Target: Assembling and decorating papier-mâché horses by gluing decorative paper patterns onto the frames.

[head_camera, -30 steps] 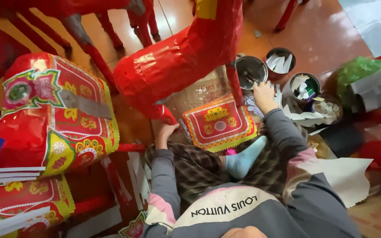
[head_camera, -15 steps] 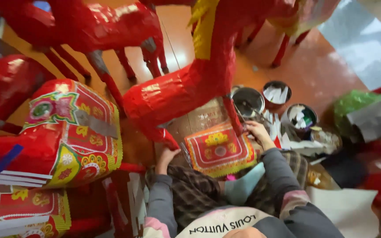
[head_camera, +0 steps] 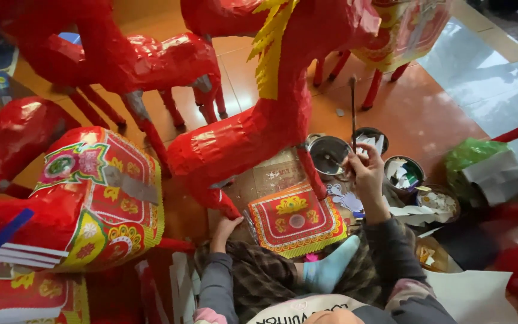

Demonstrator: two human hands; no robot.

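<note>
Looking left to right across your view: far left you've got a red paper box w/ ornate floral panels (head_camera: 100, 198) lying on its side, stacked over more red paper goods at the bottom left corner. Above it stand other red paper horses (head_camera: 145, 60), legs down on the orange tiled floor (head_camera: 415, 114).

Centre frame, the big red paper horse (head_camera: 253, 138) w/ a yellow fringed mane leans over your lap. Your left hand (head_camera: 223, 229) is at its lower front leg, fingers curled on or around the foot; the view's poor there, so it's prob. a light hold, not a firm clamp. Just right of that hand a red-and-yellow patterned paper mat (head_camera: 295, 221) lies flat on your knees, touching the horse's other leg. Your sock foot (head_camera: 331, 270) pokes out just below the mat.

Right of centre, your right hand (head_camera: 364, 174) is closed narrow around a thin brush stick (head_camera: 352, 111), held upright w/ its top end near the horse's chest. The hand sits just beside a shiny metal bowl (head_camera: 329, 155), w/ the stick's lower end at the bowl's rim.

Further right, a row of small round pots (head_camera: 403, 174) holding paper scraps, then a green plastic bag (head_camera: 472, 156) and white paper sheets (head_camera: 475, 297) at the lower right.
</note>
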